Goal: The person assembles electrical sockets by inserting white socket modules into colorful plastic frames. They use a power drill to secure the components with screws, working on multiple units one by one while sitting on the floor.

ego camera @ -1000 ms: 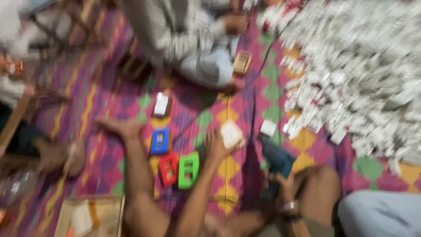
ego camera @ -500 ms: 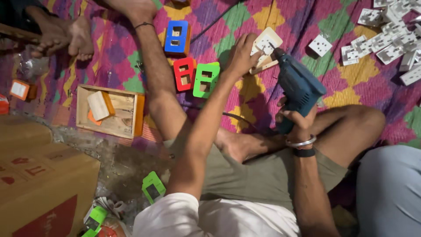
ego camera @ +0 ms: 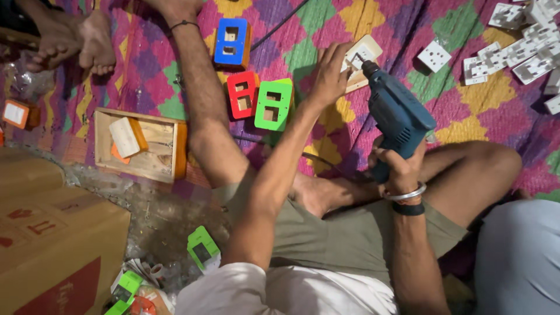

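My left hand (ego camera: 328, 76) presses down on a cream switch board plate (ego camera: 365, 51) lying on the patterned mat. My right hand (ego camera: 401, 164) grips the handle of a blue electric drill (ego camera: 394, 111), whose tip touches the plate near my left fingers. I sit on the floor with my legs spread. Between them lie a red box (ego camera: 242, 94), a green box (ego camera: 273, 104) and a blue box (ego camera: 231, 42).
A wooden tray (ego camera: 153, 164) with a white piece sits at the left. A cardboard carton (ego camera: 55, 245) fills the lower left. Several white sockets (ego camera: 513, 46) are scattered upper right. Another person's feet (ego camera: 76, 41) rest upper left; someone's grey trouser leg (ego camera: 519, 256) is lower right.
The view has tilted down from the far mat and seated people to my own lap. The drill has come up against the cream plate, which my left hand holds.
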